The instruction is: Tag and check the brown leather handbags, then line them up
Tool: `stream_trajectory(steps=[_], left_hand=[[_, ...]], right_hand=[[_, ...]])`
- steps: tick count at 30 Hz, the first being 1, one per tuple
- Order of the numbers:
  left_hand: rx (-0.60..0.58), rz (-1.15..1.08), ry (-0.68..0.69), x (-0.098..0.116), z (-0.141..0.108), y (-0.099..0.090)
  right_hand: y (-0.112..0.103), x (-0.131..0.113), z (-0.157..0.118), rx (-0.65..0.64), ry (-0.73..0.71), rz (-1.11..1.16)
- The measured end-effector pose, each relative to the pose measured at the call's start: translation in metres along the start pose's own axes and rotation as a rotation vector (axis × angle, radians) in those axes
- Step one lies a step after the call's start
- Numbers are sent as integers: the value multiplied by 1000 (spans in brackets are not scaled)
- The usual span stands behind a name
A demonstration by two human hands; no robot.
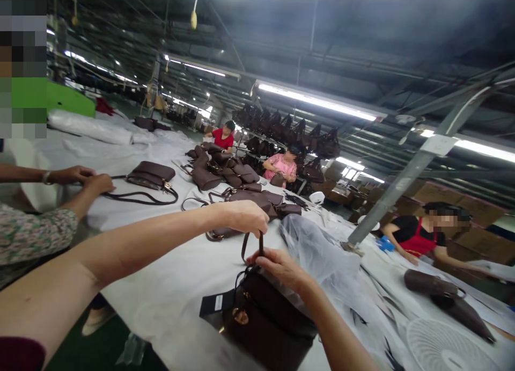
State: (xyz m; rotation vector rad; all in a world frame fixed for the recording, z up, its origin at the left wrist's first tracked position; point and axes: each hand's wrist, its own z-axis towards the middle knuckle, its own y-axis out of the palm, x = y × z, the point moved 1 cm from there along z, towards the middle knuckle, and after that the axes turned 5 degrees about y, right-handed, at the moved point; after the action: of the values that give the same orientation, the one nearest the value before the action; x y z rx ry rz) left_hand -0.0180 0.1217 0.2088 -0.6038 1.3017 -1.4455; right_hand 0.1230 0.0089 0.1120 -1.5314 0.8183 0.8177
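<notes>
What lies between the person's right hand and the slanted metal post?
In the head camera's view, crumpled translucent plastic lies between the right hand and the post.

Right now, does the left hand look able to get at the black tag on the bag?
Probably yes: the black tag sticks out beside the bag with nothing seen covering it, though the left hand would likely have to release the strap first.

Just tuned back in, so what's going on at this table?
The person's left hand pulls up a dark strap above a brown bag, while the right hand grips it lower, near the bag's top. A black tag shows beside the bag. At the left, a co-worker's hands hold another bag's strap. More bags lie piled beyond.
</notes>
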Motion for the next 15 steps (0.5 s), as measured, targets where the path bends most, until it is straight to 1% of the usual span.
stream_trajectory(steps=[3,6,9,12,14,15], left_hand=[[29,-49,-36,-6,-14,1],[-26,-33,-66,-9,-25,-2],[-76,5,-52,-11,-32,-3],[-35,54,-12,-10,-29,-9],[3,138,47,-5,-17,-17],[29,186,83,-2,-9,-22]], right_hand=[[7,6,12,-92,76,-46],[15,8,29,-145,137,-104],[19,8,41,-164,172,-125],[11,1,38,-200,203,-112],[-3,-9,29,-228,214,-39],[-11,-15,23,-232,207,37]])
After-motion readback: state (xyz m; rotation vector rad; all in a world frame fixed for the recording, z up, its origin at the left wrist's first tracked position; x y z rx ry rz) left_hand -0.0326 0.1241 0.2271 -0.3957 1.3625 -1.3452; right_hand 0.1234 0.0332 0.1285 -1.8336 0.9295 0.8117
